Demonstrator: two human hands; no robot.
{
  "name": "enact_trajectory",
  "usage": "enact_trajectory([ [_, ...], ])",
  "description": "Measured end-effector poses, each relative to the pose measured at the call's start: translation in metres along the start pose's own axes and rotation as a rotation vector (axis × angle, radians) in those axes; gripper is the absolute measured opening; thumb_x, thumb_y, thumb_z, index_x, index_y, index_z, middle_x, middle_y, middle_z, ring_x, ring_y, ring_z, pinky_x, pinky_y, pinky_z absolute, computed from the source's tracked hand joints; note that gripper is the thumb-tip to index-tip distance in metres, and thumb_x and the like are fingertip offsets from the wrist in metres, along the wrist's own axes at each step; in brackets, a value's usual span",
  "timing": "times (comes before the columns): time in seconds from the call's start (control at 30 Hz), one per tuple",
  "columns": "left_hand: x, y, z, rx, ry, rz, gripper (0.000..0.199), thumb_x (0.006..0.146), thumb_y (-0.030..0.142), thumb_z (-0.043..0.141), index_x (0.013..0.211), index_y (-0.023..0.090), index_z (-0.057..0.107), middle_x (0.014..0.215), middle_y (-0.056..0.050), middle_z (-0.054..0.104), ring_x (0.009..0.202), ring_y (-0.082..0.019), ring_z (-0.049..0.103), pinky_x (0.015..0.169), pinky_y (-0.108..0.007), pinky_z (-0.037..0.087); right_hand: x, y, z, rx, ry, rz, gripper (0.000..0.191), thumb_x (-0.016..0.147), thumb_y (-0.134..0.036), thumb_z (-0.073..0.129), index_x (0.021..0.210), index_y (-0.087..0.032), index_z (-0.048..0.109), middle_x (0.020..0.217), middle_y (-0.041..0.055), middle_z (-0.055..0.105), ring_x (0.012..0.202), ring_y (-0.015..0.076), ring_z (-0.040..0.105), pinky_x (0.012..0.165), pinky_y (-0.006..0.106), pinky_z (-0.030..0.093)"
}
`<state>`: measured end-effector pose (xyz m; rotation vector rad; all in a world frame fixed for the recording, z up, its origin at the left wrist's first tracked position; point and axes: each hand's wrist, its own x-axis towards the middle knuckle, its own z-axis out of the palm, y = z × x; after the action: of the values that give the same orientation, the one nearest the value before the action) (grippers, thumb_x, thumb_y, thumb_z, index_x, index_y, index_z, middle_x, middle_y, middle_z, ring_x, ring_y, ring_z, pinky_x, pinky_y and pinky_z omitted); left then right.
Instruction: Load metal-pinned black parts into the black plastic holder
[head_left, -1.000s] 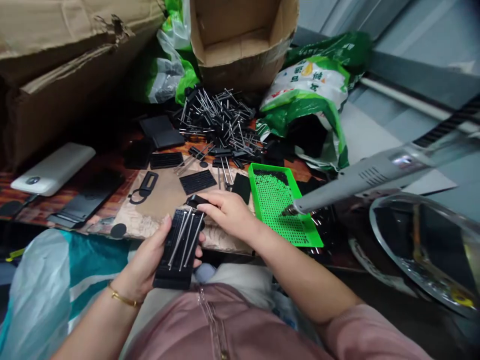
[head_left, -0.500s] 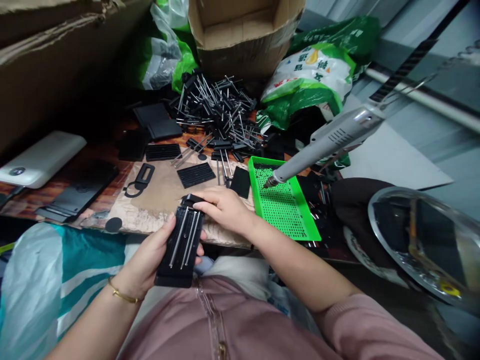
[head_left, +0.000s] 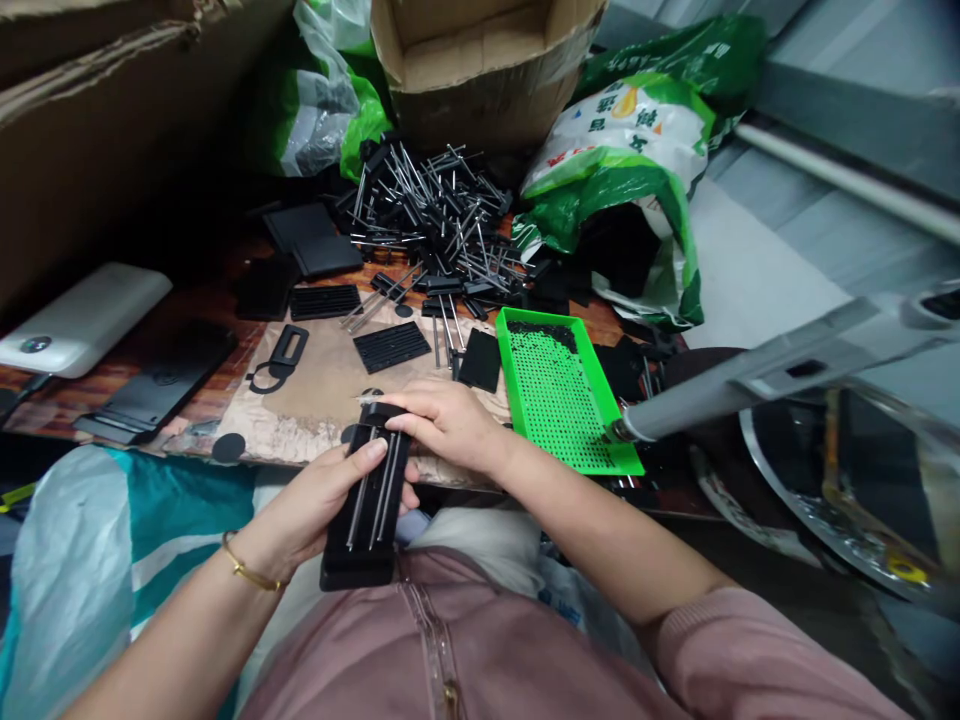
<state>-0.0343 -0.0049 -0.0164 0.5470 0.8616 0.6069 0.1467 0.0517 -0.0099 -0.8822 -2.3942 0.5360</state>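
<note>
While the person sat bent over a low wood-grain table (head_left: 585, 320), the left hand (head_left: 315, 500) cradled a black plastic block (head_left: 360, 560) from below, with the thumb laid across its near half and the fingers wrapped out of sight beneath it. The block sat above the person's lap, just in front of the table edge, with 3 steel rods (head_left: 384, 490) lying lengthwise along its top. The right hand (head_left: 442, 425) was closed over the block's far end, its fingers (head_left: 397, 425) curled on top, though how firmly they pressed could not be told. Beyond the hands lay a brown paper sheet (head_left: 322, 370) holding a black slotted plate (head_left: 390, 347). Behind it rose a heap of black parts and steel pins (head_left: 427, 225), with an open cardboard box (head_left: 480, 90) and a green-and-white sack (head_left: 622, 160) farther back. To the right of the hands sat a green perforated tray (head_left: 510, 365), its far corner dusted with black bits. A grey power tool (head_left: 750, 380) reached in from the right, with its tip just beside the tray's near corner. A gold bangle (head_left: 244, 573) circled the left wrist.
</note>
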Motion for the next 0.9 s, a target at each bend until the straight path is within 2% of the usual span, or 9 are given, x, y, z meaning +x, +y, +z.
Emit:
enact_trajectory([
  [0.27,-0.002,-0.006,-0.003,0.040,0.021,-0.024,0.030,0.078,0.037,0.069,0.093,0.012,0.073,0.085,-0.012,0.074,0.074,-0.019,0.068,0.067,-0.026,0.054,-0.001,0.001,0.002,0.059,-0.086,0.087,0.028,0.093,-0.028,0.051,0.115,-0.020,0.066,0.109,0.0058,0.071,0.100,0.0152,0.064,0.087,0.028,0.048],
  [0.5,0.002,-0.009,-0.005,0.032,0.018,-0.023,0.027,0.081,0.035,0.065,0.095,0.012,0.072,0.085,-0.012,0.074,0.073,-0.019,0.068,0.068,-0.027,0.054,0.005,-0.008,-0.004,-0.054,-0.192,0.126,0.030,0.094,-0.026,0.050,0.117,-0.016,0.065,0.106,0.0082,0.071,0.100,0.0173,0.063,0.088,0.029,0.046],
  [0.67,0.001,-0.009,-0.001,0.031,0.067,-0.029,0.030,0.079,0.037,0.066,0.092,0.010,0.072,0.079,-0.012,0.075,0.069,-0.019,0.068,0.066,-0.027,0.054,0.009,-0.018,-0.010,-0.173,-0.229,0.141,0.031,0.093,-0.029,0.048,0.118,-0.021,0.064,0.104,0.0063,0.072,0.095,0.0189,0.064,0.081,0.030,0.044],
  [0.9,0.003,-0.012,0.006,0.147,0.157,0.039,0.037,0.067,0.046,0.077,0.083,0.012,0.071,0.071,-0.011,0.075,0.064,-0.018,0.068,0.061,-0.026,0.053,0.026,-0.041,-0.021,-0.347,-0.381,0.255,0.026,0.091,-0.032,0.047,0.098,-0.024,0.070,0.092,0.0055,0.074,0.083,0.0237,0.066,0.062,0.031,0.040],
])
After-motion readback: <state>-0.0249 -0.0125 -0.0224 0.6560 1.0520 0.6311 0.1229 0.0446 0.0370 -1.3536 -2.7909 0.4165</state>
